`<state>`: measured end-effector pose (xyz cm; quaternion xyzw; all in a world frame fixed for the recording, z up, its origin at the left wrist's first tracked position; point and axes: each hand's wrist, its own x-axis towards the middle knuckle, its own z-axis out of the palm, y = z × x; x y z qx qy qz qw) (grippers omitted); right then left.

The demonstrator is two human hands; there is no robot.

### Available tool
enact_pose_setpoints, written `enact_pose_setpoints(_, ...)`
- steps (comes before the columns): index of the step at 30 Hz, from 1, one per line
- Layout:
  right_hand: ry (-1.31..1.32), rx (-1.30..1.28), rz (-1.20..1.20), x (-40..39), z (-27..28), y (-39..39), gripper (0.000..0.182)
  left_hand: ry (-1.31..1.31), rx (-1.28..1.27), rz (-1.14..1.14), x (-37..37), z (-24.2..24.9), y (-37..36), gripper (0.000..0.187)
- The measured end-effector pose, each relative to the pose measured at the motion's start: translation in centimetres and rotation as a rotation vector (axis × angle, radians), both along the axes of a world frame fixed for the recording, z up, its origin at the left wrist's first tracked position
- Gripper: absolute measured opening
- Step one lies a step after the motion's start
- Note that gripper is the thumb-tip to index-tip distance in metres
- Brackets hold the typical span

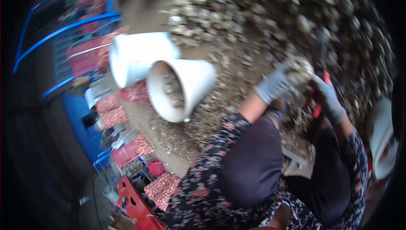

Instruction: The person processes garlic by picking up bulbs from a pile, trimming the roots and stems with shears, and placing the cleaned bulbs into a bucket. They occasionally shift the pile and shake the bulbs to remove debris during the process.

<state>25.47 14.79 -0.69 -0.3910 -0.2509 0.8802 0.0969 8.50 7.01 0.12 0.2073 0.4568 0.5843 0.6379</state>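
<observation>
My left hand (277, 81), in a pale grey glove, is closed around a garlic bulb (301, 68); motion blur hides whether there is more than one. Close beside it, my gloved right hand (329, 96) grips red-handled shears (326, 78), whose metal blade points up and away from me. Both hands are above my knees, near the large pile of garlic bulbs (237, 8). Stem scraps and dry skins (177, 139) litter the floor below and to the left.
Two white buckets lie on their sides at the left, the nearer bucket (198, 77) with some garlic inside. Another white container (382, 145) is at the right edge. Farther left are filled mesh sacks (113, 116), a red crate (137, 206) and a blue metal frame (69, 26).
</observation>
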Motion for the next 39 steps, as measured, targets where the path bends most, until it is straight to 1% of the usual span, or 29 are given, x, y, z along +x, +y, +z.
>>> enact_pose_setpoints(1, 0.009, -0.098, -0.142, 0.2, -0.2, -0.2, 0.033, -0.172, -0.013, -0.026, 0.6, 0.0, -0.2, 0.019)
enact_pose_setpoints(3, 0.212, -0.292, -0.141, 1.3, -1.0, 0.6, 0.034, -0.632, -0.114, -0.115, 0.7, -0.8, 1.2, 0.028)
enact_pose_setpoints(4, 0.211, -0.244, -0.092, 1.3, 0.6, 1.1, 0.035, -0.910, -0.210, -0.181, 0.6, -1.6, 1.8, 0.031)
enact_pose_setpoints(5, 0.122, -0.262, -0.211, 0.3, 2.6, 1.1, 0.034, -0.886, -0.219, -0.144, 0.9, -1.8, 1.5, 0.040)
enact_pose_setpoints(6, 0.031, -0.281, -0.334, -0.7, 4.1, 0.9, 0.033, -0.881, -0.218, -0.145, 1.2, -0.9, 1.8, 0.040)
enact_pose_setpoints(8, 0.155, -0.290, -0.255, 0.4, 2.6, 1.2, 0.032, 0.919, 0.497, 0.148, 1.5, 0.5, 2.4, 0.048)
enact_pose_setpoints(9, 0.266, -0.294, -0.172, 0.8, 2.1, 1.5, 0.031, 0.943, 0.462, -0.004, 0.5, 1.1, 2.3, 0.045)
enact_pose_setpoints(12, 0.259, -0.427, -0.170, 1.7, 1.0, 1.2, 0.028, 0.945, 0.341, -0.156, 0.0, 2.3, 2.6, 0.038)
enact_pose_setpoints(13, 0.263, -0.422, -0.174, 1.5, 0.9, 1.2, 0.028, 1.057, 0.404, -0.110, 0.1, 2.5, 2.6, 0.028)
enact_pose_setpoints(14, 0.256, -0.343, -0.175, 1.4, 1.0, 1.2, 0.029, 1.056, 0.411, -0.113, 0.4, 2.2, 2.5, 0.028)
enact_pose_setpoints(16, 0.241, -0.270, -0.179, 1.5, 0.6, 0.9, 0.029, 0.449, 0.055, -0.060, 1.0, 1.6, 1.7, 0.017)
enact_pose_setpoints(17, 0.154, -0.096, -0.151, 1.2, 0.6, 0.9, 0.030, 0.239, -0.073, -0.002, 0.9, 1.6, 1.6, 0.010)
enact_pose_setpoints(18, 0.069, 0.079, -0.122, 0.8, 0.8, 1.3, 0.031, 0.238, -0.070, -0.004, 0.4, 1.7, 1.6, 0.010)
enact_pose_setpoints(19, 0.090, 0.113, 0.000, 1.1, 1.7, 2.2, 0.033, -0.069, -0.171, -0.025, -0.4, 1.8, 1.4, 0.011)
enact_pose_setpoints(20, 0.090, 0.113, 0.000, 0.9, 2.2, 2.5, 0.033, -0.378, -0.270, -0.043, -1.4, 1.8, 1.1, 0.012)
enact_pose_setpoints(21, 0.069, 0.230, 0.068, 0.8, 2.5, 2.8, 0.033, -0.350, -0.247, -0.078, -2.5, 2.0, 0.9, 0.013)
enact_pose_setpoints(22, 0.044, 0.347, 0.136, 0.9, 3.0, 3.1, 0.033, -0.255, -0.280, -0.056, -3.6, 2.3, 0.4, 0.015)
enact_pose_setpoints(24, -0.013, 0.351, 0.140, 0.2, 4.5, 3.5, 0.031, 1.006, -0.287, -0.311, -5.4, 3.1, 1.0, 0.033)
enact_pose_setpoints(25, -0.076, 0.370, 0.150, 0.2, 3.5, 3.4, 0.030, 1.836, -0.359, -0.314, -4.3, 3.7, 0.0, 0.056)
enact_pose_setpoints(26, -0.140, 0.392, 0.160, 0.3, 3.0, 3.4, 0.028, 1.831, -0.362, -0.314, -3.0, 5.2, 0.6, 0.056)
enact_pose_setpoints(28, -0.119, 0.342, 0.191, 0.0, 3.3, 3.3, 0.026, 1.204, -0.105, -0.324, -2.1, 6.5, 1.7, 0.069)
enact_pose_setpoints(29, -0.091, 0.350, 0.199, -0.1, 3.4, 3.0, 0.026, 1.055, 0.125, -0.367, -1.4, 5.5, 1.9, 0.071)
enact_pose_setpoints(30, -0.063, 0.357, 0.209, -0.3, 3.6, 2.7, 0.026, 0.991, 0.152, -0.459, -0.8, 4.0, 2.2, 0.074)
enact_pose_setpoints(32, -0.019, 0.378, 0.203, -0.7, 3.6, 2.6, 0.026, 1.112, 0.095, -0.584, -0.5, 2.8, 2.8, 0.073)
enact_pose_setpoints(34, 0.016, 0.310, 0.242, -0.3, 3.2, 3.0, 0.027, 0.677, -0.031, -0.422, -1.0, 3.0, 2.3, 0.061)
enact_pose_setpoints(35, -0.016, 0.293, 0.283, 0.1, 2.3, 3.3, 0.029, 0.424, -0.084, -0.345, -1.1, 3.0, 2.2, 0.047)
enact_pose_setpoints(36, -0.009, 0.261, 0.296, 0.1, 2.2, 3.5, 0.030, 0.314, -0.067, -0.306, -1.5, 1.7, 1.8, 0.035)
enact_pose_setpoints(38, -0.002, 0.158, 0.288, 0.5, 2.0, 3.6, 0.028, 0.367, -0.169, -0.147, -1.0, 3.0, 1.7, 0.025)
enact_pose_setpoints(39, -0.057, 0.264, 0.287, 0.7, 1.5, 3.5, 0.026, 0.306, -0.215, -0.099, -1.5, 2.6, 1.5, 0.027)
